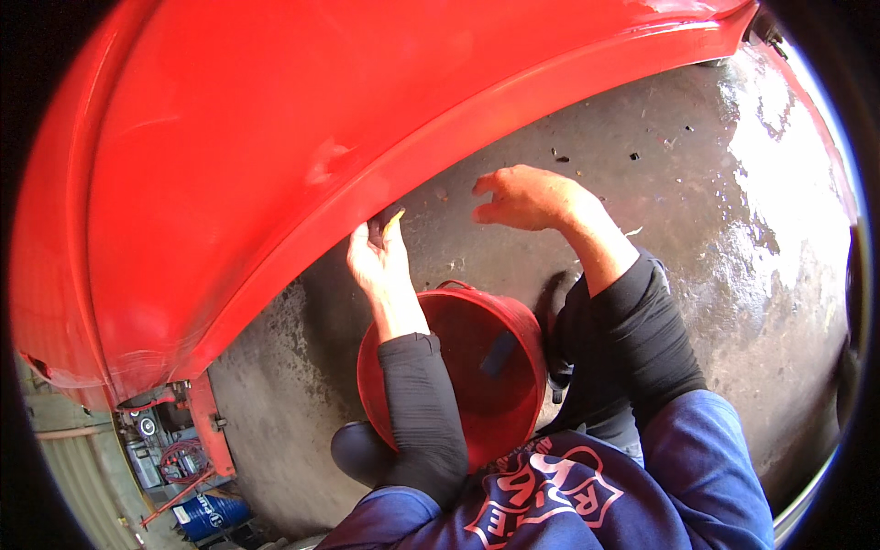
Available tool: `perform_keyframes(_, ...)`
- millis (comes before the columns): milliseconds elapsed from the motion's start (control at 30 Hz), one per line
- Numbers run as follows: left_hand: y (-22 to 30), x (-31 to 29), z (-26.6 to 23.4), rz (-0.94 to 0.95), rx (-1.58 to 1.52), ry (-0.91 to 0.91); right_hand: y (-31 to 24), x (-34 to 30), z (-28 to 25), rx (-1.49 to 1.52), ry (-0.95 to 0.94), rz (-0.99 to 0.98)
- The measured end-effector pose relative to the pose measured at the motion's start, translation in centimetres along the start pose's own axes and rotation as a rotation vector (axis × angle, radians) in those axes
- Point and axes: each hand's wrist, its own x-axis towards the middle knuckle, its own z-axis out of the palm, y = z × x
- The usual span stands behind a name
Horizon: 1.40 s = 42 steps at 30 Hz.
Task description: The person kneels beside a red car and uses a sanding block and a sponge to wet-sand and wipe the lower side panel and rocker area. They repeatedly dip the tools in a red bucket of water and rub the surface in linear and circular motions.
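At the red panel's lower edge: a small yellow piece (393, 221) is held up by the left hand (378, 266), at the tip of the thumb, just beside the red panel (247, 147); whether the panel is touched cannot be told.
Left hand: thumb and fingers are drawn together, and the yellow piece appears to be pinched between them; the fingertips are partly lost in shadow.
Right hand: the right hand (532, 197) is raised above the grey floor (660, 302), to the right of the yellow piece and well apart from it, with the fingers loosely bent and the thumb parted from them.
Bucket: one red bucket (526, 330) is set below the hands, its mouth partly covered by the left forearm; one dark, straight-edged patch (498, 354) is seen inside.
Count: one yellow piece, two hands, two black sleeves (417, 394) and one blue drum (206, 515) are seen; beside the drum, one coil of red line (185, 460) is seen.
Floor marks: several small dark bits (634, 157) are scattered beyond the right hand.
Writing: pale lettering within an angular outline is printed on the blue shirt (706, 458); white marks are borne by the drum.
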Motion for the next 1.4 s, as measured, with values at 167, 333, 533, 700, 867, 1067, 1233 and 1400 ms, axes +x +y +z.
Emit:
perform_keyframes(167, -2.4, 0.5, 2.2, -0.081, -0.107, -0.138, -0.8, 0.3, 0.3, 0.004, 0.005, -0.024)
perform_keyframes(333, -2.7, -0.5, 1.9, -0.074, 0.133, -0.326, -1.0, 0.8, 0.5, -0.045, 0.02, -0.044)
perform_keyframes(533, -2.1, 0.8, 2.0, -0.067, -0.041, 0.04, -0.7, 0.8, 0.5, -0.035, 0.032, -0.034)
perform_keyframes(700, -3.0, 0.9, 2.6, -0.01, 0.235, -0.034, -0.9, 1.3, 0.8, -0.007, -0.009, -0.01)
perform_keyframes(867, -2.5, -0.2, 2.5, -0.104, 0.316, -0.072, -1.2, 1.4, 0.9, -0.024, -0.011, -0.067)
perform_keyframes(1067, -2.0, 0.3, 1.0, -0.11, 0.598, 0.103, -0.8, 1.2, 0.8, -0.042, -0.014, 0.016)
perform_keyframes(1233, -3.6, 2.1, 1.9, -0.173, 0.079, -0.15, -0.7, 1.2, 0.9, -0.026, -0.025, -0.024)
perform_keyframes(1400, -3.3, 0.5, 1.3, -0.206, -0.236, -0.145, -0.7, 1.1, 0.8, -0.025, 0.061, -0.033)
